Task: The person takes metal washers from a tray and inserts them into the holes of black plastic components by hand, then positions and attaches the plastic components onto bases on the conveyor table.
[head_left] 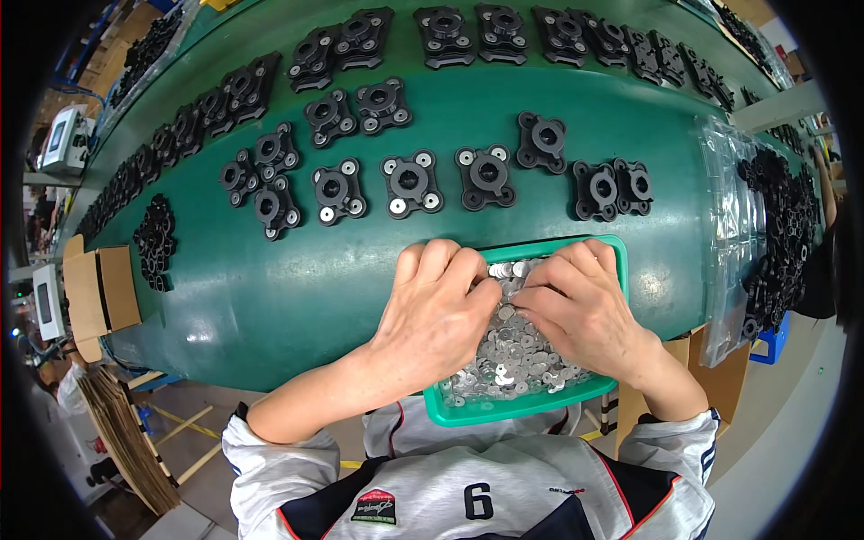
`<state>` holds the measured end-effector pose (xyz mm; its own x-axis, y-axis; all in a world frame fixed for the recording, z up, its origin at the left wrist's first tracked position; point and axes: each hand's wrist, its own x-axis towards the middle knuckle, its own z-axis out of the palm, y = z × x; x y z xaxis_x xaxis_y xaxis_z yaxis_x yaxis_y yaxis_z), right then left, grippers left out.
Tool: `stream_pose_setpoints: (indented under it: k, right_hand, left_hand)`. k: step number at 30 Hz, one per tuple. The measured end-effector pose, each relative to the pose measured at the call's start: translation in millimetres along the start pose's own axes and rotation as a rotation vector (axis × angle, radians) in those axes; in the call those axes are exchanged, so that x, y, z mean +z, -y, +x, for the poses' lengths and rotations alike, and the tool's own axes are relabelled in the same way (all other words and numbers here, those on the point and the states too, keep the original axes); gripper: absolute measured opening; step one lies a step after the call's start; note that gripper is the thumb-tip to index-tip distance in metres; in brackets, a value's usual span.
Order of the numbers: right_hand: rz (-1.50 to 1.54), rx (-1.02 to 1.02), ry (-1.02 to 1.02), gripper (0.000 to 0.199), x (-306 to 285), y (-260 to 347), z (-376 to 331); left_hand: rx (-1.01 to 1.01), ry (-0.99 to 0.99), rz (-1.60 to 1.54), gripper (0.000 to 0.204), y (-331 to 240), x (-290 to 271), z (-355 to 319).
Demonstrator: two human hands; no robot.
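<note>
A green plastic bin [525,411] holds a heap of small silvery metal washers [517,355]. Both my hands are over it, fingertips down among the washers near its far end. My left hand [436,310] is closed with fingers curled under, and what they hold is hidden. Beside it, my right hand [583,310] has thumb and fingers drawn together close to the left fingertips; whether a washer sits between them I cannot make out. Past the bin lie black plastic brackets, such as one bracket [487,177] with washers in only some corners and another [543,141] showing none.
More black brackets [445,36] stand in a long row along the far side of the green table [252,306]. A clear plastic bag [724,243] and a pile of black parts [781,238] lie at the right. An open cardboard box [117,288] stands at the left, near small black parts [156,241].
</note>
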<state>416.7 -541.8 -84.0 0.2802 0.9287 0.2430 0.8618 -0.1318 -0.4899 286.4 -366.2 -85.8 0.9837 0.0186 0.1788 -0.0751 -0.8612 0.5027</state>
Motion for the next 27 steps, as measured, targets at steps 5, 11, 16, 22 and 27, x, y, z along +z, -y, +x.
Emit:
stream_pose_setpoints:
  k: [5,11,16,22,27]
  right_hand:
    - [0.037,-0.011,0.005,0.011,-5,-3,-2]
    - [0.036,0.074,-0.099,0.011,-16,-17,22]
    - [-0.127,0.062,-0.178,0.012,-4,-33,52]
    - [-0.289,0.008,-0.222,0.011,10,-41,61]
    - [-0.276,0.006,-0.168,0.013,10,-39,51]
  left_hand:
    - [-0.014,0.026,-0.011,0.02,-1,-1,1]
    - [0.026,-0.011,-0.013,0.019,3,-8,5]
    - [0.053,-0.262,0.113,0.017,29,-3,33]
    - [0.101,-0.296,0.358,0.016,42,6,48]
    - [0.087,-0.216,0.386,0.025,44,5,44]
